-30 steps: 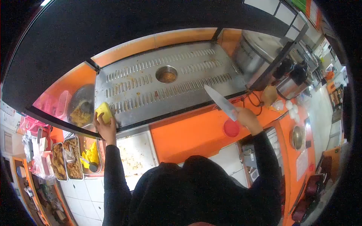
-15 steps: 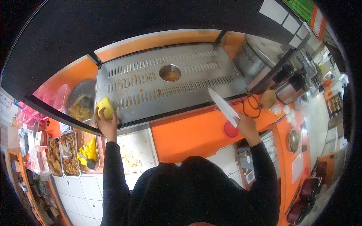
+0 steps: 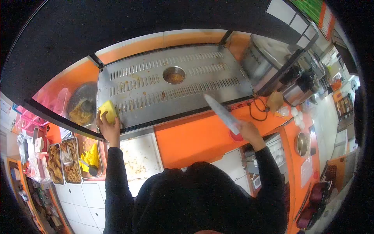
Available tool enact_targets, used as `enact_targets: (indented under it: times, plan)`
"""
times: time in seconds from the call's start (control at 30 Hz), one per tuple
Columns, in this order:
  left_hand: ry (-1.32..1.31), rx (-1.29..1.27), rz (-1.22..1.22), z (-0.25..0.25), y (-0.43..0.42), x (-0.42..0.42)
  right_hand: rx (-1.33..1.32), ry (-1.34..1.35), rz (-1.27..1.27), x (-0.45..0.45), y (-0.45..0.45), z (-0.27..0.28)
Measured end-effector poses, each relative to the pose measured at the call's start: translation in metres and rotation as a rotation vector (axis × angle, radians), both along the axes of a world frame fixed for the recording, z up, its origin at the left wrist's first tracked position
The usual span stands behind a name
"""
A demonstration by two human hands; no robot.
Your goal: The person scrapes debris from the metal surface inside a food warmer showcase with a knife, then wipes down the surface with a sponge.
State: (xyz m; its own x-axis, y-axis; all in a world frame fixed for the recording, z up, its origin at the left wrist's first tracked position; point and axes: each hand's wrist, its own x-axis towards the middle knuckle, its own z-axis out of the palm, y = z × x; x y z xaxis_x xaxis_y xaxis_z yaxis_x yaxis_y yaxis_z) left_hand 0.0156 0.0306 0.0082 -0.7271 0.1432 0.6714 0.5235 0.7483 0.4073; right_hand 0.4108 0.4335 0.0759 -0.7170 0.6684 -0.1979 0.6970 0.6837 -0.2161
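An orange bench (image 3: pixel 194 140) runs between the two sets of fingers and on past the right ones. Ahead of both lies a slotted metal sheet (image 3: pixel 171 108) with brownish spots. A big steel pot (image 3: pixel 259 62) stands beyond the right fingers. Nearer the body than the left fingers is a pale, crumb-strewn tray (image 3: pixel 142 156); three food trays (image 3: pixel 71 162) sit to their left, also nearer the body. The right hand (image 3: pixel 249 132) has its fingers clenched round a knife (image 3: pixel 222 112), blade slanting forward and leftward from them; whether its tip touches the sheet I cannot tell. The left hand (image 3: pixel 110 126) has its fingers curled around a yellow sponge (image 3: pixel 109 111) at the sheet's left end. A red dish (image 3: pixel 236 136) shows just beside the right fingers, partly hidden.
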Motion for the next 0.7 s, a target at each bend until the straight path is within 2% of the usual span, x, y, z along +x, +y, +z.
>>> enact_targets:
  times: [0.07, 0.17, 0.27, 0.47, 0.7]
  plan:
    - [-0.018, 0.005, 0.013, -0.001, 0.001, 0.0, -0.049, 0.021, 0.012, -0.002, 0.002, -0.005]
    - [-0.008, 0.003, 0.022, -0.003, 0.0, -0.003, 0.062, 0.073, -0.108, 0.001, 0.005, 0.004]
    - [-0.003, 0.015, 0.019, -0.002, 0.0, -0.002, 0.045, -0.004, 0.019, 0.003, -0.003, 0.006]
    - [-0.001, 0.012, 0.017, -0.003, 0.0, -0.003, 0.061, 0.109, -0.013, -0.005, -0.005, -0.005]
    - [-0.021, 0.031, 0.002, -0.001, 0.0, 0.0, 0.055, 0.017, -0.079, -0.007, -0.009, 0.003]
